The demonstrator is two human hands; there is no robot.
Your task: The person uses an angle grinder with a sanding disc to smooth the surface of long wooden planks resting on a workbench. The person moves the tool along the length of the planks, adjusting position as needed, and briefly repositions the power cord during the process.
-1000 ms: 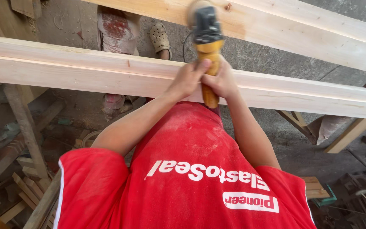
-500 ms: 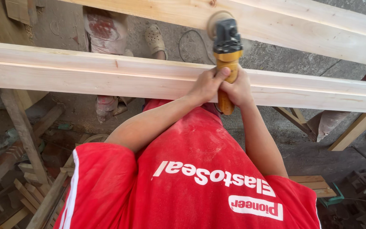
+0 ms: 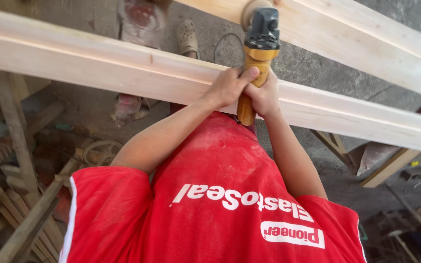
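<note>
so, head view: both hands are gripping the yellow handle of an angle grinder (image 3: pixel 258 53). left hand (image 3: pixel 228 86) is clenching around the handle from the left side, thumb lying up along it. right hand (image 3: pixel 265 95) is wrapping the same handle from the right, touching the left hand. grinder's dark head is pointing away from the person, its round disc sitting against the far plank (image 3: pixel 356 34), a pale wooden board running diagonally across the top. handle is crossing over the near plank (image 3: pixel 98 63), another pale long board lying just under the hands. person is wearing a red shirt (image 3: pixel 210 204) dusted with sawdust. below, concrete floor (image 3: pixel 313 63) is showing between the planks, with a sandal (image 3: pixel 187 36) and a grey cord (image 3: pixel 222 46) lying on it. wood scraps (image 3: pixel 20 214) are piling up at lower left.
</note>
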